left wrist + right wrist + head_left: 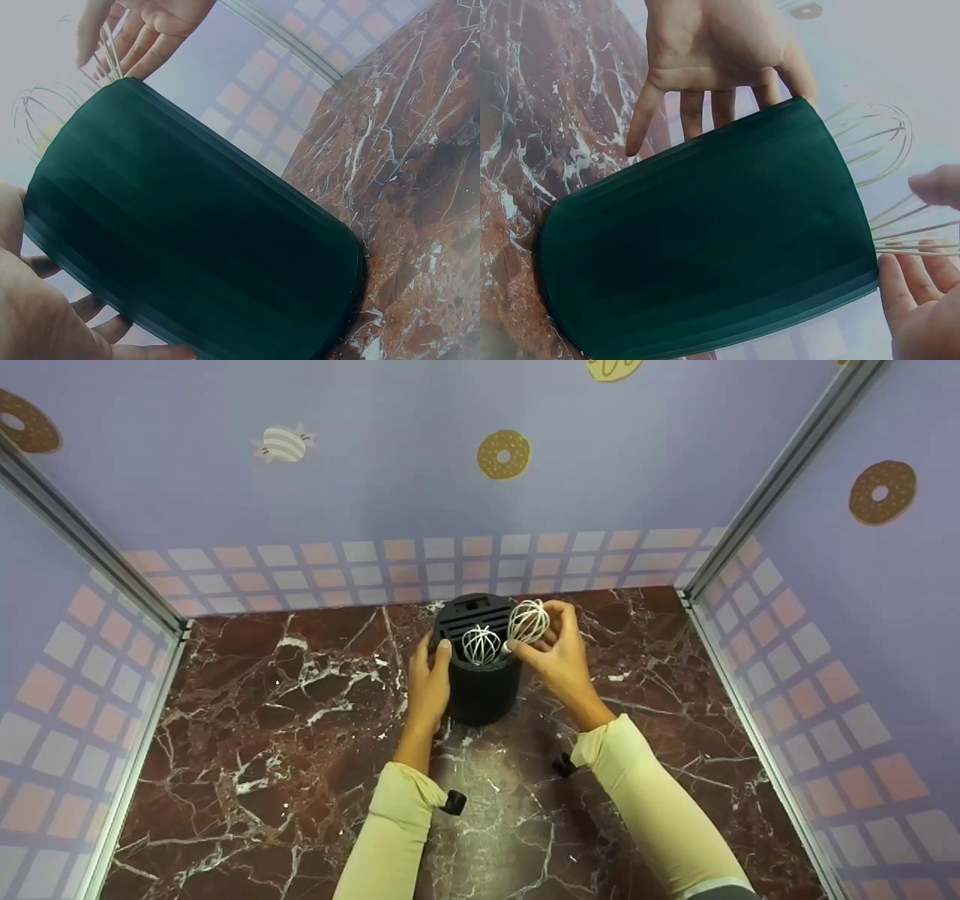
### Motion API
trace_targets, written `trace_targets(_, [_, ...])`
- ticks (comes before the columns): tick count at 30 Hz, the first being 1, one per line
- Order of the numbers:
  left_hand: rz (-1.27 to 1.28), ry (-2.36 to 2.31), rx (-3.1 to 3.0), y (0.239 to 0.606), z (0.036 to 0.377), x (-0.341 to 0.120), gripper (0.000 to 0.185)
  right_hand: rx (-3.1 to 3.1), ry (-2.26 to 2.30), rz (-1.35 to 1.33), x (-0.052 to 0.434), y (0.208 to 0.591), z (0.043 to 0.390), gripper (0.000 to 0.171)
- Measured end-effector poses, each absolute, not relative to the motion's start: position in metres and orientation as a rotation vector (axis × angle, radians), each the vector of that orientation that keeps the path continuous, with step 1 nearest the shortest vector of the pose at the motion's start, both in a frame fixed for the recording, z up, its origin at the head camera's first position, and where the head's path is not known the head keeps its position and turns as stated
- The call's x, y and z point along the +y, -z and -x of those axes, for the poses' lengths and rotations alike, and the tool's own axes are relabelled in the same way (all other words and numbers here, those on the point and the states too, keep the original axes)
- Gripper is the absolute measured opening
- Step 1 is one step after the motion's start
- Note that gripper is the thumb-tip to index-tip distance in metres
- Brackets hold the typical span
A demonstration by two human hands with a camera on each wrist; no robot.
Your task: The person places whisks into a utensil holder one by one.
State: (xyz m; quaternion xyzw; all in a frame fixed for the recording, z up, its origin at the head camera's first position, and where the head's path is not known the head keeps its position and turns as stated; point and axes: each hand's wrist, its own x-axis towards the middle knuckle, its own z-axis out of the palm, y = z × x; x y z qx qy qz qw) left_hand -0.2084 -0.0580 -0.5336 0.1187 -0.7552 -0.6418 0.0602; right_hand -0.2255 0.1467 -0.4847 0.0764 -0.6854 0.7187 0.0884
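Whisks are standing heads-up in a dark holder (480, 690) near the back of the marble worktop (285, 750). One whisk (481, 645) is sitting in the holder; the other whisk (529, 621) is being pinched at its wire head by the right hand (559, 656), fingers curled round it at the rim. The left hand (427, 682) is bracing the holder's side with straight fingers (705, 105) and gripping nothing. Judging from this, the handle should be travelling straight along its slot while the brace is staying firm, so the holder is not tipping and the wires are not tangling.
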Motion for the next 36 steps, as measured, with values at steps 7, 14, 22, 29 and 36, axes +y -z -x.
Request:
trace_targets(7, [-0.365, 1.94, -2.287, 0.5341, 0.2082, -0.0577, 0.06, -2.047, -2.14, -0.267, 0.1477, 0.4844, 0.2243, 0.07])
trace_targets(14, [-0.344, 1.942, -2.261, 0.5337, 0.2086, -0.0575, 0.059, -2.117, -2.047, -0.285, 0.1475, 0.4833, 0.2242, 0.068])
trace_targets(22, [-0.349, 1.957, -2.257, 0.535, 0.2092, -0.0573, 0.059, -2.201, -1.943, -0.277, 0.1465, 0.4857, 0.2236, 0.064])
trace_targets(29, [-0.347, 1.921, -2.281, 0.5345, 0.2086, -0.0573, 0.061, -2.306, -1.785, -0.272, 0.1461, 0.4897, 0.2244, 0.06])
trace_targets(36, [-0.347, 1.92, -2.286, 0.5342, 0.208, -0.0579, 0.061, -2.364, -1.76, -0.258, 0.1454, 0.4903, 0.2266, 0.06])
